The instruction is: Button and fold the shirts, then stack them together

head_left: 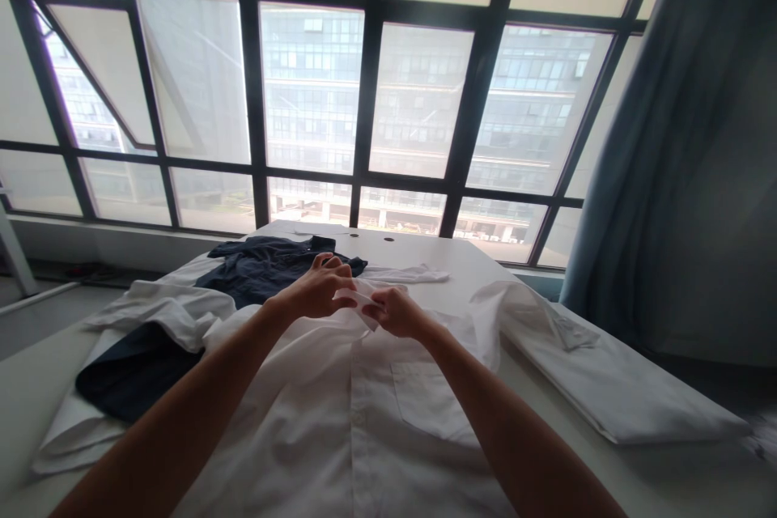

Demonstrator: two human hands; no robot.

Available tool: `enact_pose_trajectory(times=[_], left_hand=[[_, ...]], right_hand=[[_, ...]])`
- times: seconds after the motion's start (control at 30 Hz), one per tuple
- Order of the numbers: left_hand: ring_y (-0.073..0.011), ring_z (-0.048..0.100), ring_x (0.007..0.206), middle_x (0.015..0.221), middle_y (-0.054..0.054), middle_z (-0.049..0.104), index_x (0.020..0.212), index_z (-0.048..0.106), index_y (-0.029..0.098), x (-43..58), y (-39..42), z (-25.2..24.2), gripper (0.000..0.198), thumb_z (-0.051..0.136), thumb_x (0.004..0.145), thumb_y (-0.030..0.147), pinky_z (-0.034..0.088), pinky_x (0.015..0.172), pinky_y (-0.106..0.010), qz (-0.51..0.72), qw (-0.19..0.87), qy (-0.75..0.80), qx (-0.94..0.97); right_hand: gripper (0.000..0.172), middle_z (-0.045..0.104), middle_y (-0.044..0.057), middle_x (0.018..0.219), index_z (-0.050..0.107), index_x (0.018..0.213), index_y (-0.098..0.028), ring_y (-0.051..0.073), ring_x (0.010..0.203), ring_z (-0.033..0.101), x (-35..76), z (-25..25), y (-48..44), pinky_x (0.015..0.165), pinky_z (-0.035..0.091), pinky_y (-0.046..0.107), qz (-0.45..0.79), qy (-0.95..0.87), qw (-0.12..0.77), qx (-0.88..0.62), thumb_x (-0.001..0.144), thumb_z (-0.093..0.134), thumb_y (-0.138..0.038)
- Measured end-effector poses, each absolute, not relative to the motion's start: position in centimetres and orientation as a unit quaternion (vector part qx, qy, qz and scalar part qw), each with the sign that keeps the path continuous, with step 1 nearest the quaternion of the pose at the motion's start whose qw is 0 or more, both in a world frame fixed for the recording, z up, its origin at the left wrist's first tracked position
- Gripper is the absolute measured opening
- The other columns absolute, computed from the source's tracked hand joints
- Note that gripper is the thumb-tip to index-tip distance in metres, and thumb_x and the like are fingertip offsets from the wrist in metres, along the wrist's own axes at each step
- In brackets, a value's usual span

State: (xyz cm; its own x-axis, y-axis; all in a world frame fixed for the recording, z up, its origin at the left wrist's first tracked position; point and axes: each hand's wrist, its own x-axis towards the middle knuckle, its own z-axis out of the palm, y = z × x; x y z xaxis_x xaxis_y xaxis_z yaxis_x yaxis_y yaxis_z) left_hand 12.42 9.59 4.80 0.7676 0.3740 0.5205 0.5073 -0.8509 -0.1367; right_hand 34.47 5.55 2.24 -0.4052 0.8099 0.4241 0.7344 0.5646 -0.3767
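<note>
A white button-up shirt lies front side up before me, its placket down the middle and a chest pocket on the right. Both hands are at its collar. My right hand pinches the collar between thumb and fingers. Across from it, my left hand has its fingers curved and parted from the thumb, with the collar's left part by the thumb and fingertips. Whether the left fingers grip the cloth is hard to make out.
Beyond my left hand lies a crumpled dark navy garment. White cloth and another dark piece are at the left. A folded white garment rests on the white table at right. Windows stand behind; a blue-grey curtain hangs right.
</note>
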Motion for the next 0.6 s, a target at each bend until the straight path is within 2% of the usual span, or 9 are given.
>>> enact_pose_trajectory(times=[0.13,0.27,0.33,0.4,0.47,0.53,0.6], left_hand=[[-0.0244,0.055,0.106,0.100,-0.005,0.066,0.092,0.071,0.023,12.3,9.6,4.9,0.014,0.060,0.087,0.018,0.028,0.110,-0.051,-0.237,0.154,-0.248,-0.927],[-0.0285,0.054,0.118,0.125,-0.012,0.061,0.088,0.067,0.018,12.5,9.9,4.7,0.006,0.061,0.085,0.020,0.041,0.104,-0.046,-0.289,0.117,-0.260,-0.914],[-0.0257,0.063,0.104,0.117,-0.013,0.064,0.091,0.063,0.017,12.4,10.2,4.3,0.009,0.057,0.088,0.023,0.050,0.090,-0.039,-0.305,0.043,-0.284,-0.908],[-0.0209,0.066,0.080,0.092,-0.009,0.069,0.095,0.059,0.016,12.2,10.7,4.0,0.012,0.053,0.090,0.025,0.053,0.073,-0.032,-0.309,-0.029,-0.314,-0.897],[-0.0181,0.063,0.067,0.077,-0.005,0.066,0.096,0.056,0.016,12.0,11.0,3.7,0.011,0.050,0.090,0.023,0.050,0.063,-0.028,-0.319,-0.057,-0.331,-0.886],[-0.0174,0.063,0.068,0.079,-0.005,0.066,0.099,0.054,0.016,12.0,11.0,3.7,0.010,0.050,0.090,0.020,0.049,0.062,-0.026,-0.343,-0.049,-0.322,-0.881],[-0.0178,0.064,0.074,0.087,-0.007,0.067,0.105,0.053,0.016,12.2,10.7,4.1,0.015,0.048,0.091,0.019,0.050,0.065,-0.026,-0.366,-0.037,-0.297,-0.881]], right_hand=[[0.005,0.063,0.003,0.070,0.066,0.074,-0.017,0.014,0.061,0.050,34.5,2.7,5.1,0.057,0.032,0.025,0.054,-0.843,0.261,-0.466,0.078,0.064,-0.016],[0.007,0.065,0.004,0.075,0.069,0.081,-0.017,0.016,0.064,0.054,34.3,2.8,4.7,0.058,0.036,0.026,0.071,-0.843,0.250,-0.472,0.075,0.067,-0.015],[0.007,0.066,0.003,0.077,0.070,0.081,-0.018,0.017,0.067,0.057,34.6,2.9,5.0,0.060,0.040,0.027,0.091,-0.848,0.252,-0.457,0.074,0.071,-0.019],[0.017,0.068,0.005,0.087,0.072,0.085,-0.018,0.021,0.077,0.061,35.5,2.9,5.5,0.069,0.046,0.030,0.094,-0.859,0.269,-0.425,0.071,0.078,-0.026],[0.030,0.068,0.009,0.103,0.073,0.096,-0.019,0.026,0.095,0.062,37.0,2.6,6.5,0.085,0.049,0.039,0.069,-0.855,0.317,-0.405,0.070,0.079,-0.031],[0.043,0.064,0.011,0.120,0.069,0.115,-0.020,0.029,0.113,0.058,39.0,1.7,7.8,0.099,0.045,0.047,0.048,-0.820,0.387,-0.420,0.073,0.074,-0.028],[0.055,0.060,0.012,0.131,0.061,0.130,-0.020,0.027,0.122,0.055,41.0,0.0,9.1,0.106,0.042,0.048,0.053,-0.768,0.433,-0.469,0.075,0.065,-0.018]])
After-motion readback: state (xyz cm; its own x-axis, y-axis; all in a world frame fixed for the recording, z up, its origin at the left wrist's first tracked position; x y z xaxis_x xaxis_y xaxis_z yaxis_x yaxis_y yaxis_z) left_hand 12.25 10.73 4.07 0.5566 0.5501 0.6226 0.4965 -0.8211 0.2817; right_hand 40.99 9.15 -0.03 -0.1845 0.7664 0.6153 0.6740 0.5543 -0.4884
